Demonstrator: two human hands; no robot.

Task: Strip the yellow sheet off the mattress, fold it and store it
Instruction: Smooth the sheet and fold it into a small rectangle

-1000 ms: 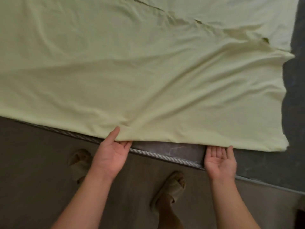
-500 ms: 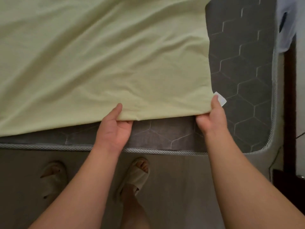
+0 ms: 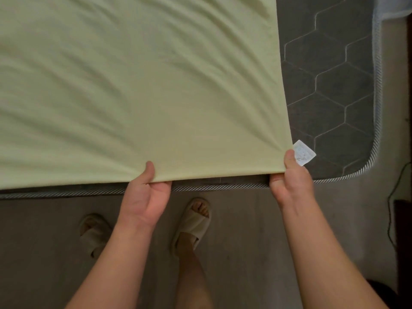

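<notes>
The pale yellow sheet (image 3: 138, 90) lies spread over the dark grey mattress (image 3: 330, 90), which has a hexagon quilt pattern and a striped piped edge. My left hand (image 3: 147, 192) pinches the sheet's near edge, thumb on top. My right hand (image 3: 292, 177) grips the sheet's near right corner, where a small white label (image 3: 304, 152) sticks out. Creases fan out from both grips. The right strip of the mattress is bare.
I stand on a grey floor (image 3: 44, 253) at the mattress's near edge, in beige slippers (image 3: 196, 219). A dark cable (image 3: 392, 190) and a dark piece of furniture (image 3: 403, 241) are at the far right. White cloth (image 3: 396, 7) shows at the top right.
Both hands went from lying palm-up under the sheet's edge to gripping it. The right hand has taken the corner with the label, and the sheet has been pulled taut towards me.
</notes>
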